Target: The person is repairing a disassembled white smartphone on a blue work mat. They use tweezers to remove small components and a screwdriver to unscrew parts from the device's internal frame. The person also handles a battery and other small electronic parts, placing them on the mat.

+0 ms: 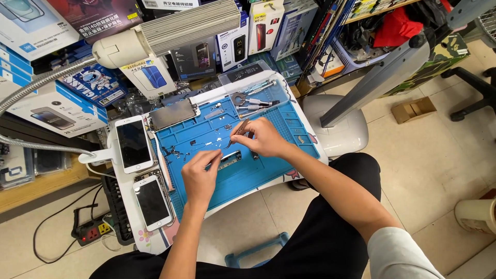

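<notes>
On the blue repair mat point(268, 178) lies a small grey metal phone part point(230, 159). My left hand point(200, 174) pinches its left end with thumb and forefinger. My right hand point(263, 137) is just above the part's right end and grips brown-handled tweezers point(236, 135), whose tip points down at the part. Several tiny screws and bits point(175, 152) are scattered on the mat to the left of my hands.
Two white phones point(133, 143) point(152, 202) lie at the small table's left edge. A removed screen point(172, 114) and screwdrivers point(254, 103) rest at the mat's far side. A desk lamp point(170, 28) hangs over boxes behind. A power strip point(90, 231) sits on the floor.
</notes>
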